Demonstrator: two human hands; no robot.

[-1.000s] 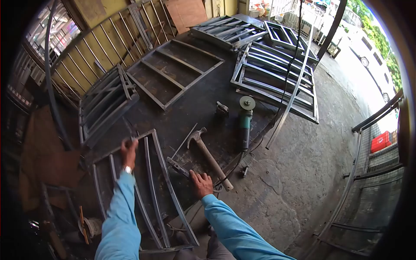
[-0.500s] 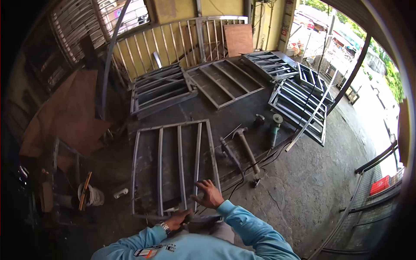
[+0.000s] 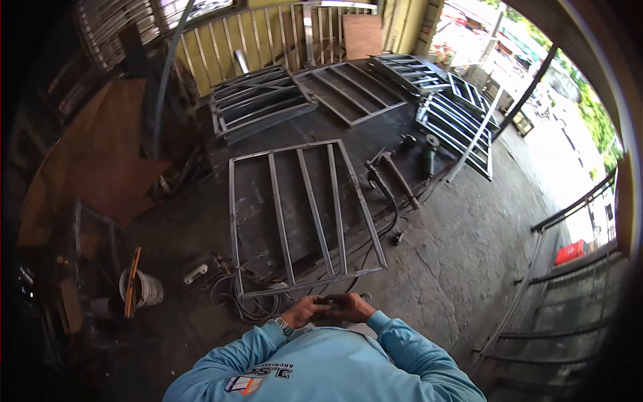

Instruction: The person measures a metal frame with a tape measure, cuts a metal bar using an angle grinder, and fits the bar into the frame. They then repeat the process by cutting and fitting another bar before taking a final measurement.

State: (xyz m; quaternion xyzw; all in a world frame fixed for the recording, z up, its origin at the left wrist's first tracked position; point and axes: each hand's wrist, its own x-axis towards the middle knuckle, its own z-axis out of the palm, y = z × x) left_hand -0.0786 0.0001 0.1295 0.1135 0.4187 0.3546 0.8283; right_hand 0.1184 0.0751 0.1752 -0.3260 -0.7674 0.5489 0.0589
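Close to my body, my left hand [image 3: 303,312] and my right hand [image 3: 353,307] meet with curled fingers. Something small and dark may lie between them, but I cannot make it out. Just beyond the hands is a welded metal frame [image 3: 310,177] with several parallel bars, lying on the dark worktable [image 3: 258,139]. Its near rail overhangs the table edge and sits apart from my fingers. To the right of this frame lie a hammer [image 3: 400,179] and an angle grinder [image 3: 430,154].
More metal frames [image 3: 258,100] lie along the table's far side, with others [image 3: 455,130] at the right. Cables [image 3: 261,308] coil on the floor below the near edge. A white bucket [image 3: 151,291] stands at left. Plywood sheets [image 3: 87,161] lean behind it.
Both hands have left the frame's near side and come together in front of my body. My right hand has gone from spread to curled. The frame sits farther from me, slightly turned.
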